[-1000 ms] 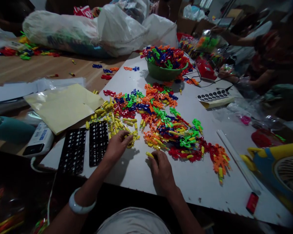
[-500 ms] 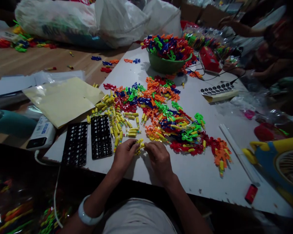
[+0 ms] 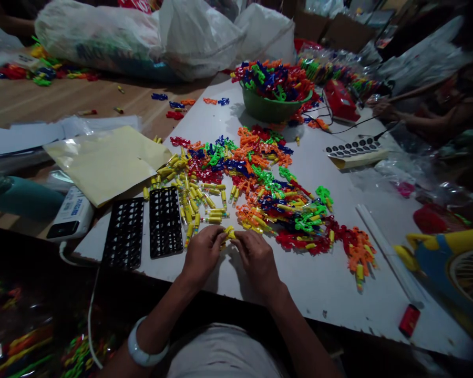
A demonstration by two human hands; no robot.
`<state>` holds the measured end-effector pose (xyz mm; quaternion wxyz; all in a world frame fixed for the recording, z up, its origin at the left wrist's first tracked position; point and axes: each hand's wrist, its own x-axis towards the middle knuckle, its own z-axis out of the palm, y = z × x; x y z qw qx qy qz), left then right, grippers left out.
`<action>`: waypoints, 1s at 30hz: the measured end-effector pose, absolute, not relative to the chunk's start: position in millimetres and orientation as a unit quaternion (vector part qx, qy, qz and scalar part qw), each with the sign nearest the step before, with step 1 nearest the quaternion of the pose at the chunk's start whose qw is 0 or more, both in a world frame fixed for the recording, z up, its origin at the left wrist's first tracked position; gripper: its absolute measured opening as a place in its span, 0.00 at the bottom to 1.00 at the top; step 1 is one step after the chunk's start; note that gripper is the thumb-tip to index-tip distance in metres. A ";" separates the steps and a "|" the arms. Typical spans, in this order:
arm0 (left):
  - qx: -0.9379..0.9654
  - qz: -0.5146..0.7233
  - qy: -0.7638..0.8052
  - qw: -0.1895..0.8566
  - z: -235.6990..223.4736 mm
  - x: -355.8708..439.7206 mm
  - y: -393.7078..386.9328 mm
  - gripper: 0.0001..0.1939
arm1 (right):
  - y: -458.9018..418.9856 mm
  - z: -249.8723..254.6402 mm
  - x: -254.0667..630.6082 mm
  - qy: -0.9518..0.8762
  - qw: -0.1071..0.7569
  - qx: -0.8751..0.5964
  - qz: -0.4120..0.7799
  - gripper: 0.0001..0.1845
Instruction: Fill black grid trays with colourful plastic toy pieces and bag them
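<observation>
Near the front edge of the white table (image 3: pixel 295 286), my left hand (image 3: pixel 205 254) and my right hand (image 3: pixel 257 260) meet fingertip to fingertip. Both are closed on a small yellow plastic piece (image 3: pixel 229 231), mostly covered by my fingers, so its exact kind does not show. Just beyond lies a heap of small yellow tubes (image 3: pixel 193 199) with clear ends. Right of it spreads a pile of red, orange, green and blue plastic figures (image 3: pixel 268 181), some with yellow tubes on them. Two black perforated trays (image 3: pixel 165 223) lie to the left of my left hand.
A green bowl (image 3: pixel 276 107) heaped with figures stands at the back. On the left are a yellow sheet (image 3: pixel 112 160), a white power bank (image 3: pixel 73 212) with a cable and a teal bottle (image 3: pixel 23 197). A blue-yellow fan (image 3: pixel 445 262) stands right. Another person's hands (image 3: pixel 384 107) are at far right.
My fingertips have drawn closer together around the yellow piece. The whole view has shifted slightly. At far right, the other person's arms have moved lower.
</observation>
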<state>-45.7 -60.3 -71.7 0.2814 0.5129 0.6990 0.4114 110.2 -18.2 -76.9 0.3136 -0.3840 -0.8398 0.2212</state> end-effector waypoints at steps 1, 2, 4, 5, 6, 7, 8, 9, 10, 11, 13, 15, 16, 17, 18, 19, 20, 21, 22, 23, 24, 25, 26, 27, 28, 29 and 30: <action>0.528 0.409 0.683 0.296 -71.4 -49.2 -60.1 0.09 | -13.3 -77.3 113.0 -0.826 0.314 -0.380 0.274 0.09; 0.542 0.403 0.666 0.317 -71.2 -52.6 -59.9 0.09 | -8.2 -77.9 116.4 -0.808 0.309 -0.377 0.331 0.07; 0.568 0.380 0.633 0.363 -70.8 -57.8 -59.3 0.08 | 0.8 -79.0 124.2 -0.768 0.274 -0.373 0.442 0.06; 0.581 0.365 0.618 0.385 -70.3 -59.3 -58.5 0.08 | 4.1 -79.4 128.5 -0.749 0.251 -0.374 0.487 0.06; 0.595 0.349 0.602 0.403 -69.5 -60.4 -56.8 0.09 | 6.4 -79.4 133.4 -0.732 0.230 -0.376 0.519 0.07; 0.610 0.337 0.587 0.413 -68.1 -61.5 -53.6 0.10 | 8.0 -78.9 138.8 -0.720 0.216 -0.381 0.538 0.07; 0.624 0.330 0.577 0.411 -66.0 -63.2 -48.3 0.10 | 9.2 -77.9 144.8 -0.714 0.217 -0.392 0.539 0.08; 0.637 0.329 0.574 0.396 -63.1 -66.1 -40.3 0.11 | 10.4 -76.2 151.6 -0.712 0.234 -0.410 0.520 0.10; 0.646 0.332 0.582 0.366 -59.4 -70.8 -29.4 0.12 | 12.1 -74.0 158.7 -0.713 0.264 -0.434 0.484 0.11; 0.649 0.337 0.602 0.321 -55.1 -77.6 -15.4 0.14 | 14.4 -71.4 165.9 -0.717 0.301 -0.459 0.430 0.12; 0.632 0.326 0.673 0.203 -46.2 -96.6 19.7 0.16 | 20.3 -66.1 178.2 -0.733 0.372 -0.501 0.269 0.14; 0.574 0.257 0.771 0.101 -40.0 -118.7 58.0 0.16 | 25.6 -63.2 183.9 -0.754 0.402 -0.511 0.098 0.14; 0.549 0.246 0.794 0.084 -38.9 -128.8 75.6 0.17 | 26.9 -63.3 183.2 -0.764 0.405 -0.501 0.040 0.14; 0.531 0.241 0.809 0.075 -39.2 -137.3 90.9 0.18 | 27.1 -64.5 179.9 -0.776 0.405 -0.483 0.011 0.14; 0.517 0.232 0.821 0.071 -41.0 -143.7 103.2 0.18 | 26.2 -66.8 173.8 -0.791 0.402 -0.461 0.013 0.14; 0.509 0.227 0.827 0.072 -44.0 -148.1 112.3 0.17 | 24.5 -69.7 165.3 -0.806 0.397 -0.438 0.036 0.15; 0.505 0.221 0.831 0.072 -47.6 -150.6 118.4 0.16 | 22.5 -73.0 154.3 -0.819 0.389 -0.417 0.067 0.16; 0.504 0.217 0.833 0.072 -51.4 -151.7 121.7 0.14 | 20.7 -76.2 141.5 -0.828 0.379 -0.401 0.098 0.17; 0.503 0.214 0.834 0.073 -54.9 -151.8 122.9 0.13 | 19.4 -79.1 127.3 -0.836 0.366 -0.389 0.124 0.18; 0.501 0.214 0.835 0.073 -57.5 -151.5 122.6 0.13 | 19.0 -81.5 112.5 -0.844 0.350 -0.381 0.141 0.18; 0.498 0.216 0.836 0.075 -59.1 -151.2 121.3 0.13 | 19.3 -83.3 97.7 -0.852 0.333 -0.374 0.150 0.17; 0.495 0.219 0.837 0.078 -59.4 -151.4 119.5 0.13 | 20.2 -84.6 83.7 -0.861 0.315 -0.369 0.151 0.17; 0.491 0.225 0.837 0.084 -58.5 -152.2 117.2 0.13 | 21.4 -85.4 71.3 -0.871 0.294 -0.366 0.147 0.16; 0.488 0.232 0.836 0.091 -56.6 -153.7 114.6 0.13 | 22.5 -86.0 61.0 -0.880 0.273 -0.364 0.138 0.14; 0.485 0.242 0.835 0.099 -54.0 -155.7 111.6 0.13 | 23.2 -86.4 53.2 -0.888 0.252 -0.364 0.127 0.13; 0.482 0.252 0.833 0.106 -50.8 -158.1 107.8 0.13 | 23.4 -86.8 48.1 -0.894 0.235 -0.364 0.114 0.12; 0.479 0.260 0.831 0.110 -47.5 -160.5 103.3 0.13 | 23.2 -87.3 45.4 -0.899 0.221 -0.365 0.101 0.11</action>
